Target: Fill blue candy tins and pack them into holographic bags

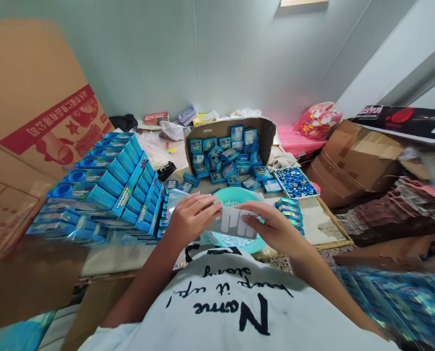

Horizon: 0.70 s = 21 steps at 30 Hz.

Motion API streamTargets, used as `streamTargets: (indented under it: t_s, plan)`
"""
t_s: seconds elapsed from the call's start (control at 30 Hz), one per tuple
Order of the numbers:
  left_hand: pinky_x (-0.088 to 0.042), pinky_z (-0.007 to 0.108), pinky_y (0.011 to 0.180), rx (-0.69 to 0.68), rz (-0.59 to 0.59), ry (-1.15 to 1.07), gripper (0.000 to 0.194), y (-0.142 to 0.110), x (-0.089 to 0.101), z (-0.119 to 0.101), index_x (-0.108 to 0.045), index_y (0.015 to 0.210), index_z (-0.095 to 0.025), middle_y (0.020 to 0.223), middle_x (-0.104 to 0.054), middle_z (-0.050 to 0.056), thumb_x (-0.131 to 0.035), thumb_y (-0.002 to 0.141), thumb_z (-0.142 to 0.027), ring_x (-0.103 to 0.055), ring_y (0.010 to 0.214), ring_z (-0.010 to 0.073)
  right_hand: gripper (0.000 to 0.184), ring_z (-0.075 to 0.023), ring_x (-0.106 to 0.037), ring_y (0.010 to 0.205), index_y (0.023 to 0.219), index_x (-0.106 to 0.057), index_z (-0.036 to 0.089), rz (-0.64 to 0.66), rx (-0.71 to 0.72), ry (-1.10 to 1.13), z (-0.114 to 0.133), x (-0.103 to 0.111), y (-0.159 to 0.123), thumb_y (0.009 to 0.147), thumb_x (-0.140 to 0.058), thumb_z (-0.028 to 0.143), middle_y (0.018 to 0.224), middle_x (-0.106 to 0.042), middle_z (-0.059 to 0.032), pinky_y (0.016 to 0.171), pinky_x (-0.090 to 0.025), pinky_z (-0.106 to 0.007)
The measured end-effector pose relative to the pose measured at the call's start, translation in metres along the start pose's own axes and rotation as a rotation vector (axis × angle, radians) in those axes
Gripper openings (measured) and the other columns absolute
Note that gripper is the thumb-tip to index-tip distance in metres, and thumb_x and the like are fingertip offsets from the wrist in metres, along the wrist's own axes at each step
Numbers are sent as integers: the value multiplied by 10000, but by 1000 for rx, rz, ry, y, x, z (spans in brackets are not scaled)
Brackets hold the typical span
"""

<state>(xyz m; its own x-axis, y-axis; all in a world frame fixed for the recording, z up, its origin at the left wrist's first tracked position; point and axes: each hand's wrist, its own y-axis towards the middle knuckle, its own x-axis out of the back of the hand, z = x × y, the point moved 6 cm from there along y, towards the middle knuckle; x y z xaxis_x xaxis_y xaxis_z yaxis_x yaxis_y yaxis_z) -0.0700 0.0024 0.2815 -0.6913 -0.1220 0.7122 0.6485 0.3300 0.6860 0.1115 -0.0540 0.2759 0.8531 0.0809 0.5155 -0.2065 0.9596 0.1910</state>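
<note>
A flat grey piece with several pale upright strips (235, 222) is held over a turquoise basin (260, 242). My left hand (192, 215) is closed at its left end, the fingers stretched together toward the middle. On the other end, my right hand (270, 225) pinches it between thumb and fingers. Small white pellets (235, 241) fill the basin beneath the piece. Clear plastic (176, 199) shows just behind my left hand. Small shiny blue packs (290, 214) are stacked to the right of the basin.
Blue boxed packs (111, 180) stand in a tall stack at left, beside a large carton (30, 87). An open cardboard box (266, 131) spills small blue boxes (229, 155) behind the basin. A white tray of blue round pieces (296, 182) lies right, near brown cartons (343, 165).
</note>
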Motion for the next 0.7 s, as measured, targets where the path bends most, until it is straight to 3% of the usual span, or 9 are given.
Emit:
streamTargets:
  t_s: [0.13,0.27,0.33,0.4,0.5,0.6,0.7]
  plan:
    - [-511,393,1047,9,-53,45,239,-16,5,3,-698,1122,-253,1180,-739,54,-673,887,-219,-680,1126,191,281,-216,-633,1060,1195,-668,258,21,-19,50,-4,-9,6,1004,-477,335,1152,-700,-54,919,-517,-333]
    - [-437,444,1127,28,-31,51,322,-30,9,6,-672,1191,-267,1281,-690,76,-696,870,-278,-606,1255,228,284,-225,-648,1042,1180,-678,262,36,-32,79,-5,-13,12,990,-492,362,1147,-709,-53,918,-529,-355]
    - [-378,478,1170,45,-11,30,372,-36,8,5,-663,1212,-268,1324,-663,82,-723,847,-306,-545,1324,251,283,-229,-654,1017,1164,-681,249,-2,-67,88,-11,-10,15,974,-518,382,1131,-713,-61,877,-540,-347]
    - [-388,481,1163,116,-17,-88,300,-42,1,7,-695,1136,-265,1281,-690,75,-724,842,-312,-555,1312,253,292,-230,-658,982,1152,-684,233,-67,-111,100,-27,-5,18,953,-550,399,1111,-717,-71,813,-549,-327]
    - [-516,452,1031,493,-200,-500,152,-55,-16,28,-709,915,-221,1057,-762,84,-646,895,-357,-681,1118,243,338,-229,-673,888,1148,-684,202,-156,-194,128,-76,0,21,909,-592,423,1048,-728,-82,719,-550,-311]
    - [-562,436,943,1010,-475,-865,316,-85,-40,59,-659,863,-188,926,-761,90,-620,882,-501,-729,954,237,376,-249,-685,935,1159,-675,162,-200,-341,19,-145,-2,13,876,-574,388,1081,-725,-102,786,-555,-342]
    - [-556,424,943,1212,-515,-924,438,-104,-50,82,-656,941,-176,963,-751,91,-718,760,-570,-727,947,238,358,-253,-691,986,1152,-677,136,-84,-612,-264,-212,-11,-11,850,-532,265,1090,-731,-125,834,-546,-346]
